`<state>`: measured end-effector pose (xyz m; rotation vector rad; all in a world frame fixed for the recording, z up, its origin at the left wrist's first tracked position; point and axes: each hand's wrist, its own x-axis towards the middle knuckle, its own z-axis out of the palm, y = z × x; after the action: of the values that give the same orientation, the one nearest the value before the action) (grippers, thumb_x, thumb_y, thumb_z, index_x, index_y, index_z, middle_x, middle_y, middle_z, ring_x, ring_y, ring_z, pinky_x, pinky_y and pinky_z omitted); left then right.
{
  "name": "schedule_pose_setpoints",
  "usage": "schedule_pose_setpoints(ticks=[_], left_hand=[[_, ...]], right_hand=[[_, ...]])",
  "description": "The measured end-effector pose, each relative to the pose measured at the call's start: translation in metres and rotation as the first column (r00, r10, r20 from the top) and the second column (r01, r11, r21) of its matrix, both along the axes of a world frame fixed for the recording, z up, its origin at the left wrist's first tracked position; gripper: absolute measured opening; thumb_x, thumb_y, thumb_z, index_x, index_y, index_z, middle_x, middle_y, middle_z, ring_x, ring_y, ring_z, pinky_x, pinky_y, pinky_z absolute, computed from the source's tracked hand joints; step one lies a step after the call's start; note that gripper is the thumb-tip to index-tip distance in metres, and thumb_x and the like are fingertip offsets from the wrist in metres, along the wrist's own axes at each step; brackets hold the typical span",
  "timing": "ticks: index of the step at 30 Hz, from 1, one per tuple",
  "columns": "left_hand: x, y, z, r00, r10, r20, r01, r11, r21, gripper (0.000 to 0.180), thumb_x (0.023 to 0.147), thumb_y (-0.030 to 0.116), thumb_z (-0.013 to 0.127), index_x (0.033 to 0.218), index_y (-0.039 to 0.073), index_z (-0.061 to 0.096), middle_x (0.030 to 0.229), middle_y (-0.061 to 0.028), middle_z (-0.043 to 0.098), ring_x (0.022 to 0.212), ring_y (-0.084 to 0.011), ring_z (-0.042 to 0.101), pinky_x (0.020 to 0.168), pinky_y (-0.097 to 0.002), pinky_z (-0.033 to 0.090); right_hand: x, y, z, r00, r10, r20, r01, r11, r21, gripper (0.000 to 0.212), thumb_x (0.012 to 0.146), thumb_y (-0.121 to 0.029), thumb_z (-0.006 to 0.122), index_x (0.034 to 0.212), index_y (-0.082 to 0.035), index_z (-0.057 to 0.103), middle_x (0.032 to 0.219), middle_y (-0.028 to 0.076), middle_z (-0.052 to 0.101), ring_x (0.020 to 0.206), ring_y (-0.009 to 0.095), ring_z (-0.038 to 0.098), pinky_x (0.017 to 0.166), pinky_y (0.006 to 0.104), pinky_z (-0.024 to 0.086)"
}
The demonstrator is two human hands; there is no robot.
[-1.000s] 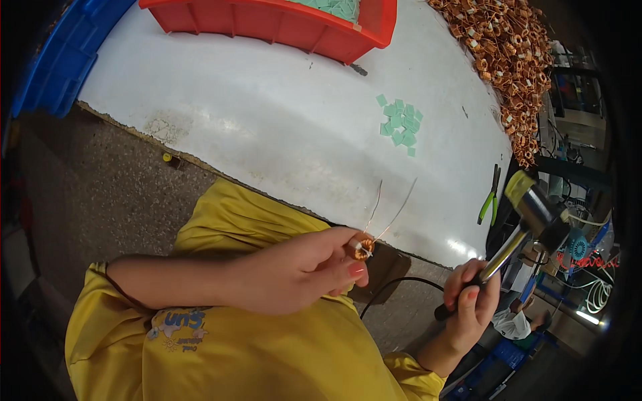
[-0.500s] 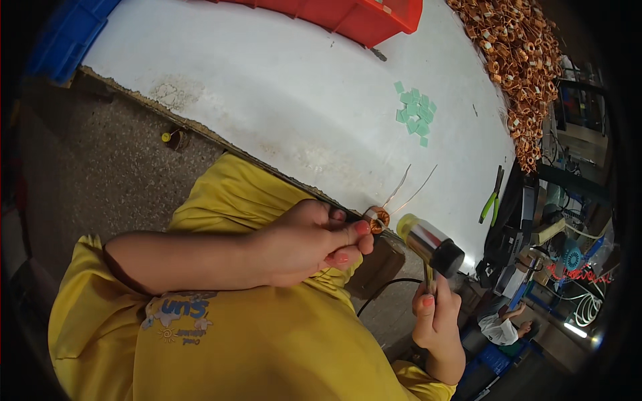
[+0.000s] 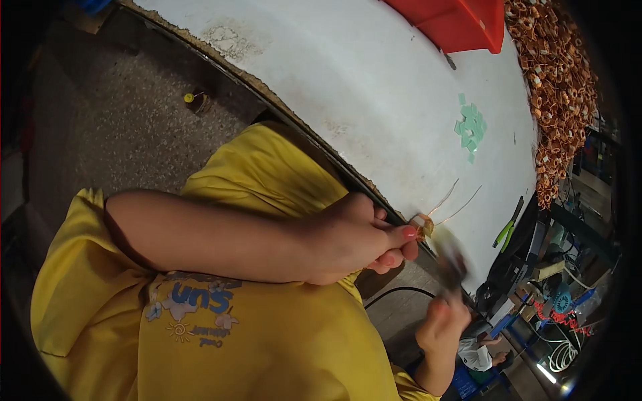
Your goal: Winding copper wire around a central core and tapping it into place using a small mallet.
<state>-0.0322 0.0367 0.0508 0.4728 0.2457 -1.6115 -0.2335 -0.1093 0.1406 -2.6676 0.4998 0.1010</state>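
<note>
My left hand (image 3: 361,234) pinches a small copper-wound ring coil (image 3: 424,226) between thumb and fingers at the table's edge. Two thin wire leads rise from the coil over the white tabletop. In my right hand (image 3: 441,324), closed round its handle, is a small mallet (image 3: 452,259) with a metal middle, smeared by motion. The mallet's pale yellowish face is right beside the coil; whether they touch I cannot tell.
Pale green squares (image 3: 471,130) lie loose on the white table (image 3: 374,100). A red bin (image 3: 461,23) stands at the back. Heaped copper coils (image 3: 555,87) line the far right, with green-handled pliers (image 3: 506,234) nearer. Another person (image 3: 476,354) sits at lower right.
The view has shifted, so the table and bins sit differently in the picture. The mallet has come closer to the coil and turned blurry. My left hand still grips the coil.
</note>
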Motion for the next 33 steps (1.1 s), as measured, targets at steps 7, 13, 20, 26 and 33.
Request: schedule_pose_setpoints(ticks=[7, 13, 20, 26, 33], left_hand=[[0.0, -0.001, 0.001, 0.999, -0.021, 0.031, 0.021, 1.0, 0.002, 0.017, 0.092, 0.005, 0.05, 0.079, -0.004, 0.056, 0.066, -0.0056, 0.052, 0.052, -0.0088, 0.036, 0.049, -0.0198, 0.031], [0.0, -0.004, 0.008, 0.999, -0.031, 0.042, 0.029, 0.998, 0.05, 0.019, 0.092, 0.005, 0.05, 0.078, -0.005, 0.056, 0.064, -0.0043, 0.05, 0.051, -0.0082, 0.036, 0.048, -0.0191, 0.03], [0.009, -0.001, -0.002, 0.998, -0.021, 0.053, 0.02, 1.0, 0.02, 0.019, 0.092, 0.005, 0.05, 0.078, -0.005, 0.056, 0.062, -0.0037, 0.049, 0.051, -0.0075, 0.037, 0.047, -0.018, 0.03], [0.011, 0.002, 0.013, 0.99, -0.038, 0.133, 0.046, 0.997, -0.059, 0.018, 0.09, 0.011, 0.055, 0.081, -0.004, 0.053, 0.067, -0.009, 0.055, 0.05, -0.0086, 0.042, 0.044, -0.0184, 0.032], [0.06, 0.033, 0.06, 0.814, 0.003, 0.581, 0.187, 0.946, -0.266, 0.021, 0.093, 0.012, 0.051, 0.086, 0.006, 0.033, 0.084, -0.0145, 0.063, 0.063, -0.0148, 0.056, 0.055, -0.0212, 0.044]], right_hand=[[0.004, -0.001, 0.008, 0.97, -0.132, -0.204, 0.112, 0.988, -0.107, 0.025, 0.086, -0.022, 0.041, 0.084, 0.0, 0.052, 0.066, 0.011, 0.051, 0.053, 0.026, 0.046, 0.052, 0.0326, 0.04], [0.003, 0.004, -0.005, 0.989, -0.036, -0.141, 0.0, 0.968, -0.251, 0.032, 0.093, -0.028, 0.037, 0.08, -0.001, 0.047, 0.054, 0.008, 0.044, 0.043, 0.022, 0.037, 0.047, 0.0324, 0.034], [0.023, -0.002, 0.001, 0.981, 0.028, -0.191, -0.089, 0.943, -0.322, 0.036, 0.094, -0.03, 0.034, 0.079, 0.0, 0.047, 0.054, 0.007, 0.042, 0.045, 0.018, 0.035, 0.048, 0.0306, 0.035], [0.014, -0.012, 0.005, 0.908, -0.413, 0.069, 0.414, 0.91, -0.004, 0.039, 0.096, -0.033, 0.031, 0.079, -0.001, 0.046, 0.052, 0.005, 0.04, 0.045, 0.016, 0.033, 0.046, 0.031, 0.03], [-0.015, -0.054, -0.049, 0.826, -0.545, 0.147, 0.564, 0.807, -0.175, 0.028, 0.095, -0.022, 0.034, 0.083, -0.001, 0.048, 0.066, 0.013, 0.048, 0.057, 0.026, 0.044, 0.057, 0.0364, 0.039]])
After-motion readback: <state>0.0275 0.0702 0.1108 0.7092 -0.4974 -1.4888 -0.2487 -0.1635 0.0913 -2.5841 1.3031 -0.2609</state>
